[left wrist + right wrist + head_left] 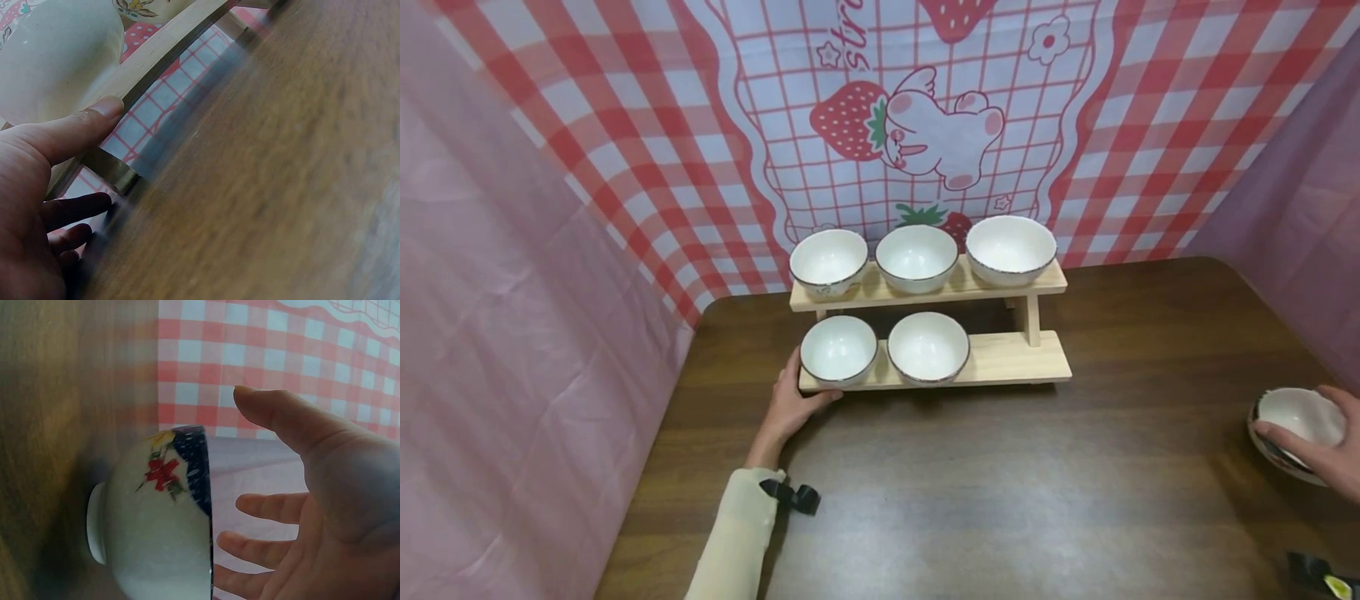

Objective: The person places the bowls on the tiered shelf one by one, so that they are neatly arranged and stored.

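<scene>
A two-tier wooden stand (1019,360) bears several white bowls with dark rims. My left hand (792,405) holds the left end of its lower shelf, beside a white bowl (838,350). In the left wrist view the thumb (84,130) presses the board's edge and the other fingers curl below it. Far to the right, a single bowl (1300,414) stands on the table. My right hand (1333,450) is over that bowl. In the right wrist view, its thumb and fingers are spread near the rim, apart from the flower-painted bowl (150,531).
Another bowl (928,350) sits mid-way along the lower shelf, with bare board to its right. Three bowls line the upper shelf (955,287). A red-checked strawberry cloth (685,125) hangs behind the brown table (1000,492); pink cloth (535,333) hangs at the sides.
</scene>
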A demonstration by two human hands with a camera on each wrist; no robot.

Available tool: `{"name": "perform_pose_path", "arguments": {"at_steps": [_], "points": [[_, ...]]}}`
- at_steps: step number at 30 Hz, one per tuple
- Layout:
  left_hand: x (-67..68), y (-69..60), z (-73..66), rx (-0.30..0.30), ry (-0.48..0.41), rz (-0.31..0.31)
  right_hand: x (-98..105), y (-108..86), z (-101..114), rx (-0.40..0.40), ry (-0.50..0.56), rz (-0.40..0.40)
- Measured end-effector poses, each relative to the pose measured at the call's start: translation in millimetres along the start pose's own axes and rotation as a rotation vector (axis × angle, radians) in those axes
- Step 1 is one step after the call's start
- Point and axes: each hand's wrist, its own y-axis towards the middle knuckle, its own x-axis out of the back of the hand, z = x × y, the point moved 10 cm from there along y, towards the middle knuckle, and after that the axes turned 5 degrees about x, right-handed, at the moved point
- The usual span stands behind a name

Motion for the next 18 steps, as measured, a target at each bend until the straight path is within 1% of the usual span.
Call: {"name": "perform_pose_path", "arguments": {"at_steps": [4,6,12,15,18], "points": [[-0.8,-0.6,0.8,0.003,-0.004,0.002,2.2,-3.7,2.5,-0.026,-0.009,-0.01],[-1.3,-0.7,1.0,0.005,-0.007,0.005,3.6,-5.3,2.7,-0.043,-0.003,-0.031],[-1.0,-0.9,0.4,0.011,-0.018,0.003,7.2,-6.7,-2.6,-0.063,0.115,-0.102],[-0.9,-1.4,0.2,0.012,-0.016,0.003,7.5,-8.6,3.6,-0.049,0.083,-0.084],[-1.0,-1.2,1.6,0.015,-0.014,0.005,7.4,-12.1,19.2,-0.024,0.023,-0.036]]}}
